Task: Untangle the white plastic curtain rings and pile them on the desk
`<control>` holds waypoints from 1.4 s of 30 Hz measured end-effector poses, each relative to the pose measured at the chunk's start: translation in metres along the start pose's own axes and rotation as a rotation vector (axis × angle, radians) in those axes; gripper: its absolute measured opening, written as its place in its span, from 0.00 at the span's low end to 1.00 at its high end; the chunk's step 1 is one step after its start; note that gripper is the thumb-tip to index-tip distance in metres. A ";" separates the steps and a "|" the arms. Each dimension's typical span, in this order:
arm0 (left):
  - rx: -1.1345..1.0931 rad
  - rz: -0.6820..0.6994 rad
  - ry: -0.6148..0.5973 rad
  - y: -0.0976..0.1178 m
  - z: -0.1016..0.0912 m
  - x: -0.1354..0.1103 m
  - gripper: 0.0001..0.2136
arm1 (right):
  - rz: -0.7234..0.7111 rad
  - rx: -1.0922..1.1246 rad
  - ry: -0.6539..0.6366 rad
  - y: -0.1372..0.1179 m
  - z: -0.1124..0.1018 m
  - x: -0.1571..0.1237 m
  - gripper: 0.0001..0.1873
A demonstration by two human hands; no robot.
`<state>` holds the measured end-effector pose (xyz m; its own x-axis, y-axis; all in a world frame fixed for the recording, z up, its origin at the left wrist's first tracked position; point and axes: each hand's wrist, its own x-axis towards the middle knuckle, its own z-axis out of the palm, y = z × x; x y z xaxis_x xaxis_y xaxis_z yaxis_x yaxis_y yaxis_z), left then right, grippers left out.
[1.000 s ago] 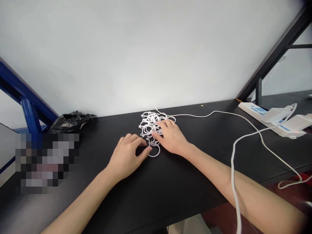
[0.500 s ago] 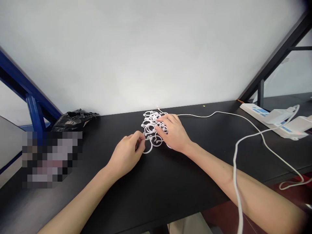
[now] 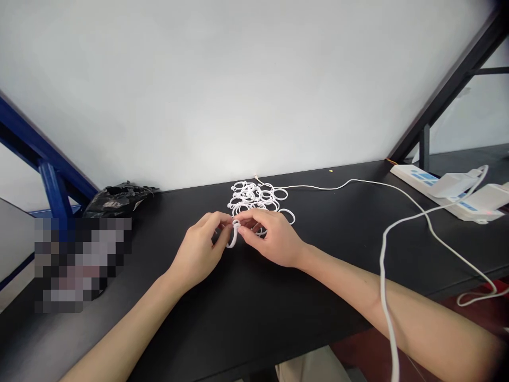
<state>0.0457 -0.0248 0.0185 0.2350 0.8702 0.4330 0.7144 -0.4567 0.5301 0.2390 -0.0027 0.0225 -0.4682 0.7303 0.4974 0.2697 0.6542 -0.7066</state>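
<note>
A heap of several white plastic rings (image 3: 254, 197) lies on the black table (image 3: 278, 307) near the white wall. Just in front of the heap, my left hand (image 3: 201, 252) and my right hand (image 3: 274, 239) meet. Both pinch the same single white ring (image 3: 233, 236), lifted slightly off the tabletop and held upright between the fingertips. One more loose ring (image 3: 287, 216) lies beside my right hand's knuckles.
A white cable (image 3: 384, 249) runs from the heap across the table and over my right forearm. White power strips with plugs (image 3: 449, 193) lie at the right. A crumpled black bag (image 3: 117, 197) sits at the back left, by a blue frame (image 3: 51, 185).
My right hand has come off the heap and joined my left hand. The ring that my left hand pulled out is now held by both hands, raised off the table.
</note>
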 end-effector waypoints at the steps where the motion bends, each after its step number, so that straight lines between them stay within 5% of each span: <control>1: 0.011 0.030 0.003 0.001 0.001 0.000 0.05 | 0.001 -0.003 0.000 0.000 0.000 0.000 0.09; 6: 0.041 0.130 0.028 0.001 0.002 0.000 0.07 | 0.022 -0.032 -0.006 -0.001 0.000 0.000 0.06; 42: 0.061 0.145 0.126 0.004 -0.001 -0.003 0.02 | 0.082 -0.010 -0.004 0.001 0.001 -0.001 0.05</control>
<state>0.0473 -0.0292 0.0197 0.2571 0.7644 0.5913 0.7186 -0.5603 0.4120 0.2385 -0.0030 0.0212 -0.4477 0.7808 0.4357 0.3161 0.5940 -0.7397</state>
